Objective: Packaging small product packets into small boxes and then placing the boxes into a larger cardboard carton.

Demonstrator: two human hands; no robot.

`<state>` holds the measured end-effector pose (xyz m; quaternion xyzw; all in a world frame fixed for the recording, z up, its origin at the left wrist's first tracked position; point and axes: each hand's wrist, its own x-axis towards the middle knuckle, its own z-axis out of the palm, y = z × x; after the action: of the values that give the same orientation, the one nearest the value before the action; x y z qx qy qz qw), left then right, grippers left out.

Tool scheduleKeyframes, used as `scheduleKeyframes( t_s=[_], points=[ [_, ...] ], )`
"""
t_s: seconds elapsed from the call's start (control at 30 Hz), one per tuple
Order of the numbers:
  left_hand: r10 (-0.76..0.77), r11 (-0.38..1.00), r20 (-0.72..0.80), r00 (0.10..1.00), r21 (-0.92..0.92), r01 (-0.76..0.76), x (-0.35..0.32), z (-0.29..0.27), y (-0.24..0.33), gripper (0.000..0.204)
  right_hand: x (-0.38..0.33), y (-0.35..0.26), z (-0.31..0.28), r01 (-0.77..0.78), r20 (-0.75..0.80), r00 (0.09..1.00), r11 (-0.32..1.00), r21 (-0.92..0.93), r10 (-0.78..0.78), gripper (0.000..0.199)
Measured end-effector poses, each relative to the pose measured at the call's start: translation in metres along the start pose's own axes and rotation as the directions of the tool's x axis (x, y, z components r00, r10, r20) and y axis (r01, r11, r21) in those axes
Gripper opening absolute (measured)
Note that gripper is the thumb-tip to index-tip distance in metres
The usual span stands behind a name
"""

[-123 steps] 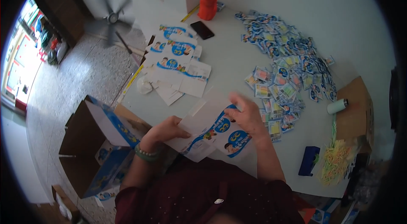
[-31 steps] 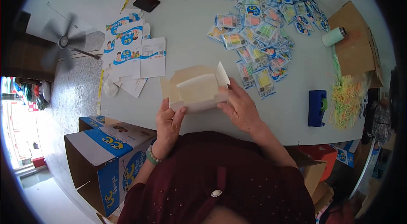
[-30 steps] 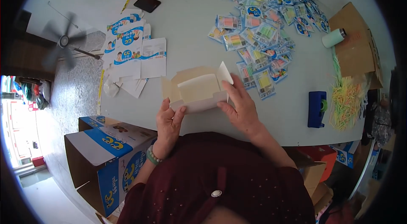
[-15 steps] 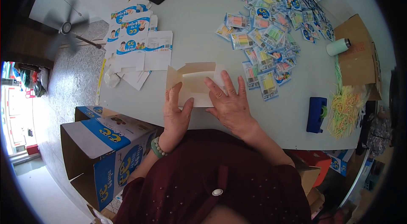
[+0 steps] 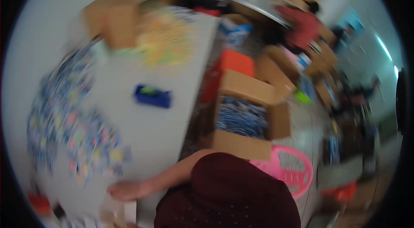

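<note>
Head view: blurred.
Right hand (image 5: 127, 190): flat on white counter (image 5: 151, 133), touching folded carton (image 5: 118, 211); grip open.
Left hand: out of view.
Nearby: scattered packets (image 5: 82, 141).

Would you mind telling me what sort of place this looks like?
Probably a packing workroom. Many small packets lie spread over a white table, an open carton full of blue goods stands on the floor, and another person works among more cartons behind.

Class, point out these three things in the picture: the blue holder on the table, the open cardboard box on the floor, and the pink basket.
blue holder (image 5: 152, 96), head view, middle of its body.
open cardboard box (image 5: 239, 144), head view, near wall.
pink basket (image 5: 297, 172), head view, rim.
</note>
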<state>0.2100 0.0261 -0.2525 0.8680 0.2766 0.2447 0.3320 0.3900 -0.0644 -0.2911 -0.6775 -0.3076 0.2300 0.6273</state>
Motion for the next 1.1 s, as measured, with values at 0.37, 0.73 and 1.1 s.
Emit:
scheduleKeyframes(
  t_s=[0.37, 0.73, 1.1],
  points=[
    [0.286, 0.950, 0.177, 0.942, -0.184, -0.254, 0.035, 0.080, -0.105, 0.047, -0.036, 0.041, -0.024, -0.226, 0.020, 0.974, 0.952, 0.207, 0.227, 0.039],
    [0.312, 0.946, 0.318, 0.895, -0.187, -0.263, 0.070, 0.099, -0.062, 0.047, 0.017, 0.104, 0.018, 0.314, 0.173, 0.949, 0.820, -0.478, -0.263, 0.046],
    [0.261, 0.959, 0.371, 0.891, -0.209, -0.194, 0.087, 0.093, -0.062, 0.047, 0.005, 0.057, 0.007, 0.158, 0.101, 0.987, 0.878, -0.452, -0.126, 0.047]
  ],
)
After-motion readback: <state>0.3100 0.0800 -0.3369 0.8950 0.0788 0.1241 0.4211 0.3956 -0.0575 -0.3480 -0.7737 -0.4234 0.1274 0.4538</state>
